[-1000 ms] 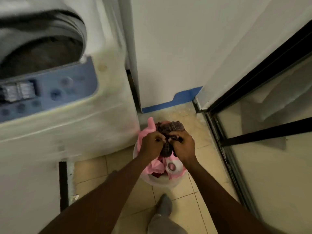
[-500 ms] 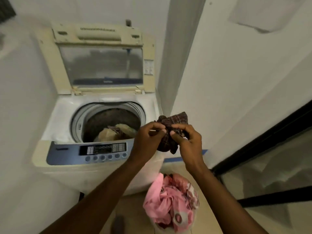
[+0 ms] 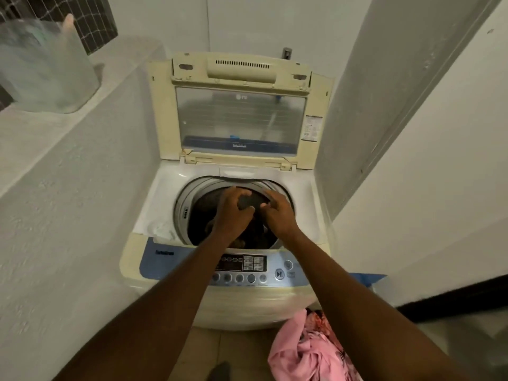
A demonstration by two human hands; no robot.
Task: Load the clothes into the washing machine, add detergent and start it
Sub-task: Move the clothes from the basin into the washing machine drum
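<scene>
The top-loading washing machine point(image 3: 275, 298) stands with its lid point(image 3: 239, 119) raised. Both my hands are over the round drum opening point(image 3: 182, 204). My left hand point(image 3: 233, 213) and my right hand point(image 3: 277, 215) pinch a dark plaid garment point(image 3: 251, 201) between their fingers, just inside the rim. More dark clothes point(image 3: 248, 236) lie in the drum below them. The blue control panel point(image 3: 242, 266) with its row of buttons is partly hidden under my forearms. A heap of pink clothes point(image 3: 302, 353) fills the basket on the floor at the lower right.
A white ledge wall point(image 3: 68, 188) hems the machine on the left, with a clear plastic bag point(image 3: 46, 67) on top. A grey column point(image 3: 371, 105) and white wall close the right side. A black door frame point(image 3: 453, 295) runs along the lower right.
I have lifted the plaid garment out of the basket and carried it up and left, over the drum opening. My view has risen from the floor to the machine.
</scene>
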